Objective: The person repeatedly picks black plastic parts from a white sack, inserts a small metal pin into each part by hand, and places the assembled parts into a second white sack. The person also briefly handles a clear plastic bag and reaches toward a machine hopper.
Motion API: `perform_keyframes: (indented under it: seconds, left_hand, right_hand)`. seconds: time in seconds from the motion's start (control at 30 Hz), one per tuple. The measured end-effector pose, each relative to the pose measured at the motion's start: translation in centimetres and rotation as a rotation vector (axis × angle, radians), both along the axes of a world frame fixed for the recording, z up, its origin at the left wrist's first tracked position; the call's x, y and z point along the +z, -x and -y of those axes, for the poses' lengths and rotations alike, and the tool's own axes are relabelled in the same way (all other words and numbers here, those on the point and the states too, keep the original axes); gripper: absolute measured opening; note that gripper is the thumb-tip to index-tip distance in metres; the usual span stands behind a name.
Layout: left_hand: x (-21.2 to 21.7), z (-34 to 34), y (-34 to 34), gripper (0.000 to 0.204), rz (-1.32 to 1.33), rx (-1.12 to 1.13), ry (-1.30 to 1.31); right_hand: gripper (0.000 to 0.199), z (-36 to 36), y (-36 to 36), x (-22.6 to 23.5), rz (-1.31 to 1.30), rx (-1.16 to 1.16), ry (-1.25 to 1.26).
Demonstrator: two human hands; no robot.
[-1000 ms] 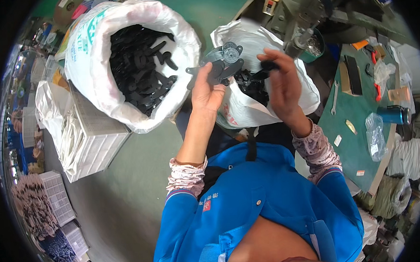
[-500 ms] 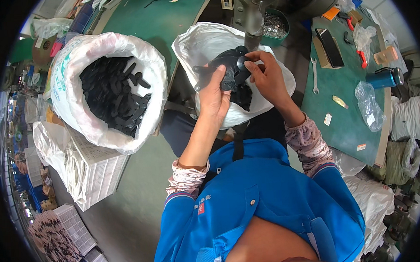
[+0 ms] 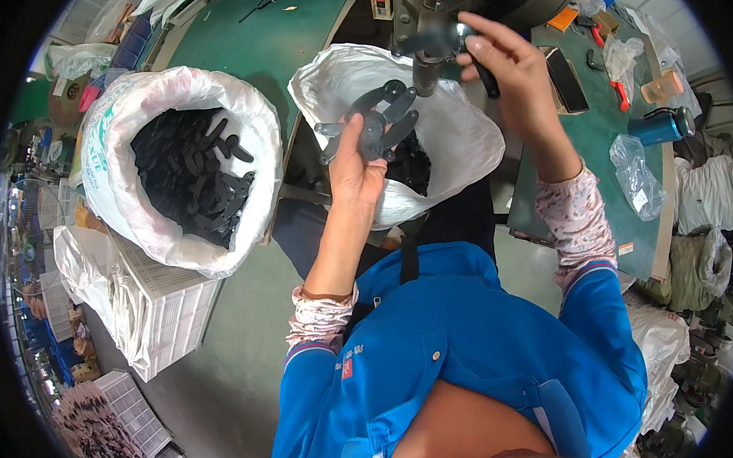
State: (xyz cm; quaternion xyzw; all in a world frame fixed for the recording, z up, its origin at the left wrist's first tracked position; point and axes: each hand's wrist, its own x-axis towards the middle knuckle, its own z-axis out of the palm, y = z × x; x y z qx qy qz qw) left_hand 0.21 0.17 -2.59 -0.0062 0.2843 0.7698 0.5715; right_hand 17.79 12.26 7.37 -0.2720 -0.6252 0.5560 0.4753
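Observation:
My left hand [image 3: 354, 178] is closed around a cluster of curved black plastic pieces [image 3: 375, 127], fanned out above the open white sack. My right hand [image 3: 517, 65] is up beside the machine's metal post [image 3: 427, 78]. Its thumb and fingers grip a black plastic piece [image 3: 428, 43], partly blurred, that lies across the top of the post. A dark arm of it points down below the fingers. Whether the piece touches the post I cannot tell. Under my hands, the white sack [image 3: 466, 157] holds more black pieces [image 3: 410, 167].
On the left, a larger white sack [image 3: 259, 110] full of black pieces stands by a white plastic crate [image 3: 177, 322]. The green bench [image 3: 584, 193] on the right bears a phone [image 3: 568, 82], a blue flask [image 3: 659, 126] and a plastic bag [image 3: 636, 177]. Another green table [image 3: 249, 48] is behind.
My right hand has moved away from the left, up and right to the machine post, carrying a black piece. The left hand has shifted slightly left and down, keeping its cluster.

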Motion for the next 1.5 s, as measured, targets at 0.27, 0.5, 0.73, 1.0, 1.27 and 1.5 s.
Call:
perform_keyframes:
  seconds: [0.27, 0.5, 0.73, 1.0, 1.27, 1.5]
  left_hand:
    - [0.8, -0.5, -0.2, 0.030, -0.023, 0.034, -0.023]
    - [1.0, -0.8, -0.1, 0.029, 0.021, 0.075, 0.005]
    - [0.9, -0.9, -0.9, 0.024, 0.044, 0.028, 0.014]
    - [1.0, -0.3, -1.2, 0.025, 0.015, 0.010, 0.020]
    - [2.7, 1.4, -0.8, 0.024, -0.211, -0.094, -0.026]
    - [3.1, 1.6, -1.1, 0.027, -0.280, -0.208, -0.062]
  right_hand:
    - [0.035, -4.2, 1.6, 2.9, 0.314, 0.082, -0.011]
    - [0.042, -1.0, 1.7, 1.8, 0.229, 0.085, 0.216]
    - [0.043, 6.2, 1.0, -5.1, 0.637, -0.005, -0.898]
    - [0.029, 6.4, 0.4, -5.7, 0.449, -0.030, -0.856]
    - [0.023, 2.4, -1.0, -4.6, 0.441, 0.089, -0.380]
    - [0.023, 1.8, -1.7, -5.3, 0.448, 0.241, -0.178]
